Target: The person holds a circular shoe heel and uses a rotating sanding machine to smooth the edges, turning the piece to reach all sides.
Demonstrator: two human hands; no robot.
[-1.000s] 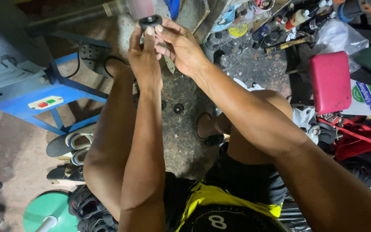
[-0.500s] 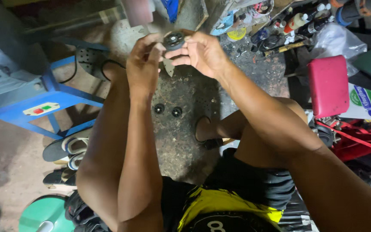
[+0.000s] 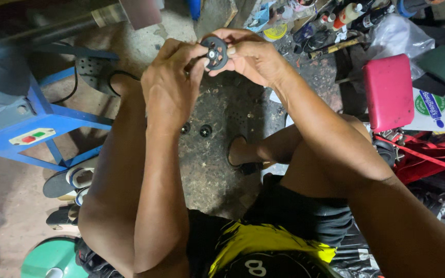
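Note:
A small black round wheel-like part [image 3: 215, 52] with a metal hub is held up in front of me by both hands. My left hand [image 3: 170, 85] pinches its left edge with thumb and fingertips. My right hand [image 3: 251, 59] cups its right side, fingers curled over the top. Below the hands, two small black round parts [image 3: 205, 130] lie on the rough stone floor [image 3: 217, 170]. My sandalled foot [image 3: 243, 154] rests on the floor just right of them.
A blue metal machine frame [image 3: 37, 128] with a red-and-green switch stands at left, a black cable beside it. Sandals [image 3: 70, 180] lie lower left by a green round lid [image 3: 47, 257]. A pink stool [image 3: 390, 92], bottles and tools [image 3: 336, 20] crowd the upper right.
Both hands have come down and nearer to me with the black round part. Its flat face with the metal hub now shows toward the camera.

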